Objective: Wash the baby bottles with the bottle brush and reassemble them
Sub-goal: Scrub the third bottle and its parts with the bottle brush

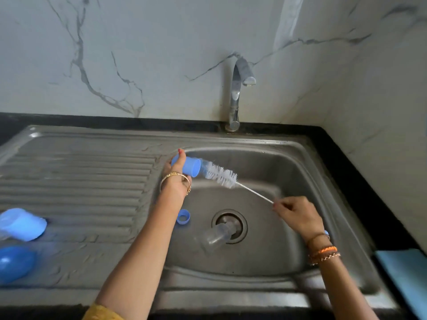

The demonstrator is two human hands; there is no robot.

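My left hand (178, 174) grips a blue bottle cap (190, 166) over the left rim of the sink basin (288, 162), its open end facing right. The white bristle head of the bottle brush (221, 175) is partly inside the cap. My right hand (298, 214) pinches the end of the brush's thin white handle over the basin. A clear baby bottle (213, 239) lies on its side at the drain. A blue screw ring (183, 217) lies on the basin floor beside my left forearm.
A blue-and-clear bottle part (22, 224) and a dark blue round piece (16, 263) lie on the ribbed drainboard (76, 181) at left. A chrome tap (238, 93) stands behind the basin, no water running. A light blue cloth (406, 273) lies on the black counter at right.
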